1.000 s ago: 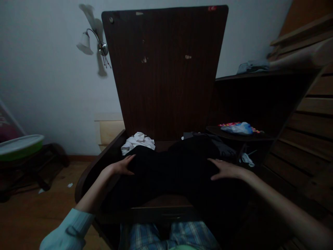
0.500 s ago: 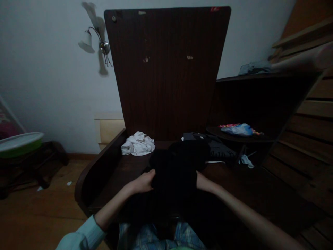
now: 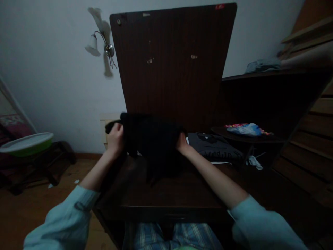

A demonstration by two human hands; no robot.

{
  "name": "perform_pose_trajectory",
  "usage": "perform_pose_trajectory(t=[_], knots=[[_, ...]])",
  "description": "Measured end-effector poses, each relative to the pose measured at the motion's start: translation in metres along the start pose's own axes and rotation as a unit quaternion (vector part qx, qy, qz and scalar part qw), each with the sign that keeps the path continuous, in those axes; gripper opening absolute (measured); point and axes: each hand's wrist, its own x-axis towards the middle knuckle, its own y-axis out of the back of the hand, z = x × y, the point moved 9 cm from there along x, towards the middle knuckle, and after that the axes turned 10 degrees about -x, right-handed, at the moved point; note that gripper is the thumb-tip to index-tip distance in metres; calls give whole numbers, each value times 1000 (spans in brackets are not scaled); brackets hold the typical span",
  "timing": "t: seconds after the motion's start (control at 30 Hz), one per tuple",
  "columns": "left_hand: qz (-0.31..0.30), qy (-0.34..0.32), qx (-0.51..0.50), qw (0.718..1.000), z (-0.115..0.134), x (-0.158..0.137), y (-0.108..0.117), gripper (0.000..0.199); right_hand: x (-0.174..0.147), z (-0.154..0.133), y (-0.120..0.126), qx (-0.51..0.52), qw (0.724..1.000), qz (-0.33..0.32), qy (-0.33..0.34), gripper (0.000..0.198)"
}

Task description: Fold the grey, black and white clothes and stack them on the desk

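Observation:
A black garment [image 3: 156, 142] hangs bunched between my two hands, raised above the dark wooden desk [image 3: 166, 198]. My left hand [image 3: 116, 139] is closed on its left end, with a bit of cloth sticking out past the fist. On the other side, my right hand [image 3: 182, 143] grips the cloth's right edge, its fingertips partly hidden by the fabric. The cloth is too dark to show which kind of garment it is. Just beyond my right hand lies a folded dark grey garment [image 3: 215, 146] with black lettering.
At the right, a low shelf [image 3: 270, 139] carries a blue-and-white plastic bag [image 3: 246, 129]. A tall brown panel [image 3: 171, 69] stands behind the desk. A wall lamp [image 3: 108, 50] is at upper left; a green basin [image 3: 28, 147] rests on a dark stool [image 3: 63, 151].
Both hands have lifted the black garment off the desk, moving it up and to the left. It now covers the white cloth that showed at the desk's left. The view has shifted slightly.

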Motion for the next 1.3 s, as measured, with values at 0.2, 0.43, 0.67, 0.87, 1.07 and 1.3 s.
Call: perform_pose_trajectory(t=[0.2, 0.43, 0.67, 0.87, 1.07, 1.3], knots=[[-106, 98, 171, 975, -79, 22, -32, 58, 31, 38, -51, -166, 957, -232, -58, 38], [-298, 63, 123, 945, -42, -31, -132, 60, -13, 104, -29, -249, 921, -262, -148, 48], [-398, 37, 38, 916, 5, -69, -201, 59, -88, 202, 27, -303, 818, -249, -422, 75], [-335, 68, 29, 939, 27, -104, -227, 58, -113, 204, 35, -280, 855, -98, -425, 43], [-288, 63, -29, 955, 28, -110, -224, 53, -160, 213, 67, -96, 844, 206, -486, 41], [-303, 77, -87, 946, 29, -115, -219, 50, -184, 248, 94, 6, 822, 238, -517, 57]])
